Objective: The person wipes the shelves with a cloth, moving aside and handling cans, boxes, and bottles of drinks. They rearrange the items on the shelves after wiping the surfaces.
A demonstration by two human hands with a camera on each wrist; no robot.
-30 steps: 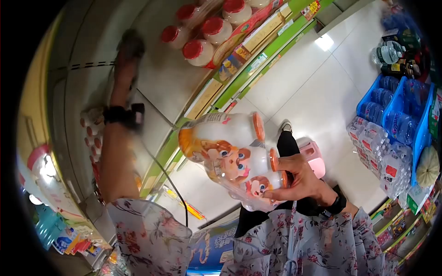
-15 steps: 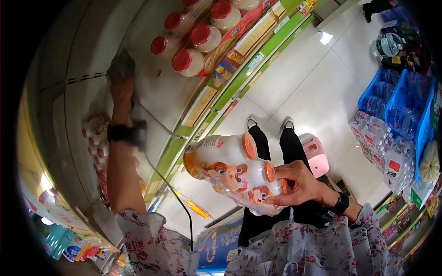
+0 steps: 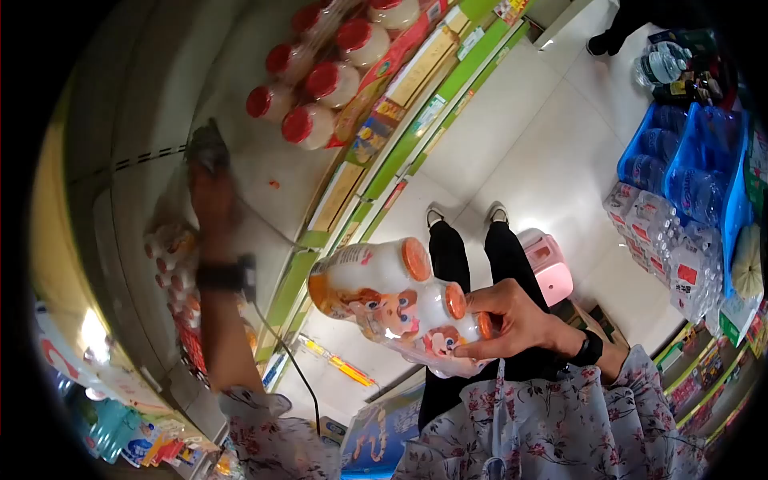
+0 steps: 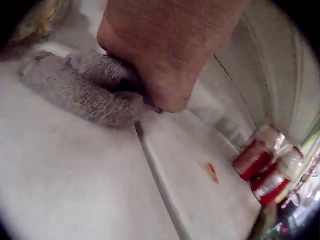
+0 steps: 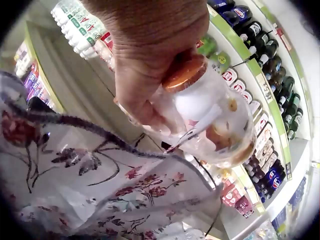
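Observation:
On the shelf surface [image 3: 264, 212] to the left, my left hand [image 3: 214, 196] presses a grey cloth [image 4: 85, 92], with its fingers bent down over it. In the left wrist view the cloth bulges out beside the hand, and much of the hand's underside is hidden. My right hand [image 3: 512, 320] holds a clear-wrapped pack of white bottles [image 3: 384, 300] with orange caps and cartoon faces. Its thumb and fingers grip the pack at the cap end, in front of my body. A small orange scrap [image 4: 212, 172] lies on the shelf near the cloth.
Red-lidded jars [image 3: 308, 128] stand on the shelf beyond the cloth; wrapped packs of small bottles [image 3: 172, 256] sit nearer. A dark cable [image 3: 300, 372] hangs over the shelf edge. A pink stool [image 3: 552, 272] and a blue crate [image 3: 676, 172] of bottles are on the right.
My left hand has slid the cloth along the shelf toward my body. The orange scrap has come into sight. My right hand keeps its grip on the bottle pack. The head view has shifted.

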